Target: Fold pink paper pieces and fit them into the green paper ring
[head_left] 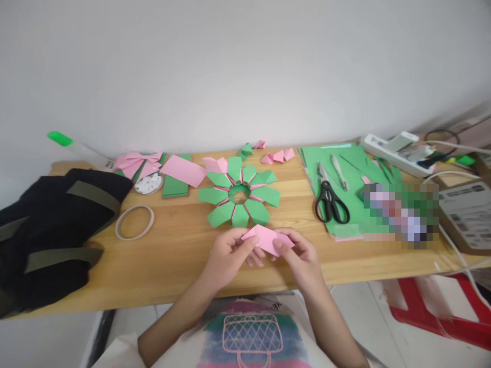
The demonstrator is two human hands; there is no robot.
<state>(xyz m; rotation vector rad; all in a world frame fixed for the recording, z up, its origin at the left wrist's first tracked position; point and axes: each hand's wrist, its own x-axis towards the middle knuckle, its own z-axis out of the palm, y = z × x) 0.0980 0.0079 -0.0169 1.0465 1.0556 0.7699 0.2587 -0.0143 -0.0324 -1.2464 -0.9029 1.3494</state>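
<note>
Between my two hands is a folded piece of pink paper [268, 239], held just above the near part of the table. My left hand [232, 254] pinches its left end, thumb on top. The right end is gripped by my right hand [300, 254] in the same way. Right behind the pink piece lies a ring of folded paper petals [218, 196], green outside with pink edges showing inside, around an open centre. One pink petal [215, 164] sits at its far left side.
Scissors [328, 197] and a craft knife [339, 173] lie on green paper sheets [307, 158] to the right. A tape roll [117, 225], pink paper stacks [183, 171] and dark cloth [57, 204] are left. Small folded pieces [278, 156] and a power strip [399, 153] stand near the wall.
</note>
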